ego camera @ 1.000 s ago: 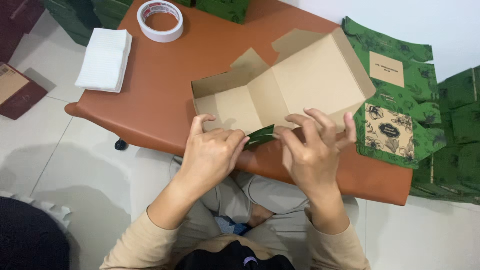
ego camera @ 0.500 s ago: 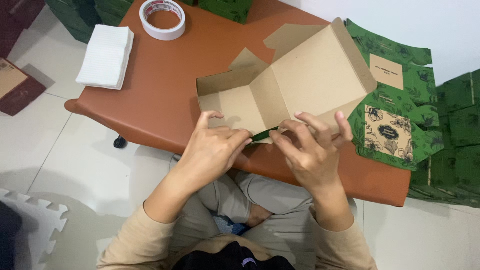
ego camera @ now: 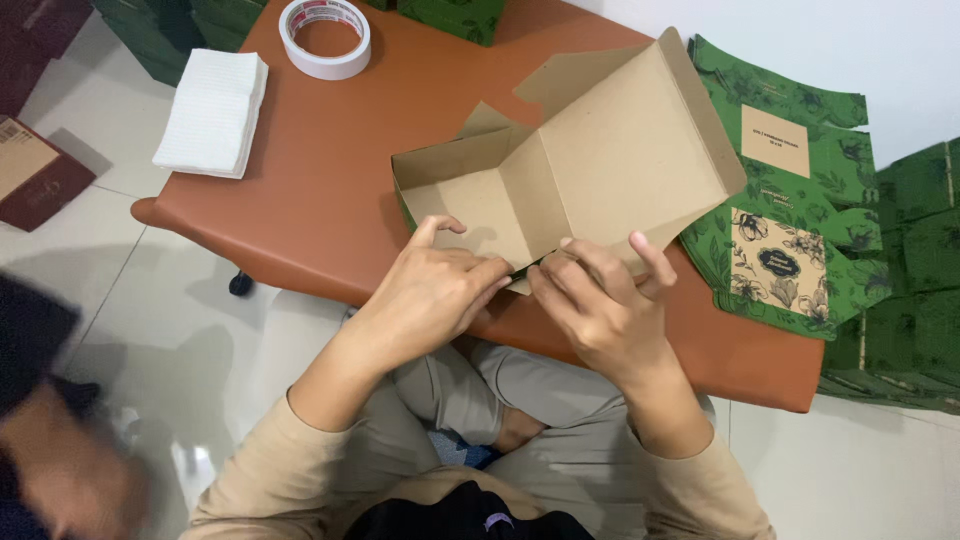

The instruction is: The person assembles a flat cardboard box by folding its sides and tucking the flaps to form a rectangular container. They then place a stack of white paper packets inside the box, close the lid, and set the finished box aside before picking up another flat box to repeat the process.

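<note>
A partly folded cardboard box [ego camera: 600, 160], brown inside and green outside, lies open on the low brown table [ego camera: 330, 200]. My left hand [ego camera: 435, 290] presses on the box's near flap, thumb raised against the brown panel. My right hand [ego camera: 595, 300] pinches the same near edge just to the right, fingers curled over the fold. Both hands meet at the front rim of the box, near the table's edge.
A roll of white tape [ego camera: 325, 35] and a stack of white sheets [ego camera: 212, 112] sit at the table's far left. Flat green printed box blanks [ego camera: 790, 230] lie at the right, more stacked on the floor. A blurred person [ego camera: 50, 440] is at the lower left.
The box's near flap has been folded in; the green strip between my hands is almost hidden now. The blurred person at the lower left has shifted.
</note>
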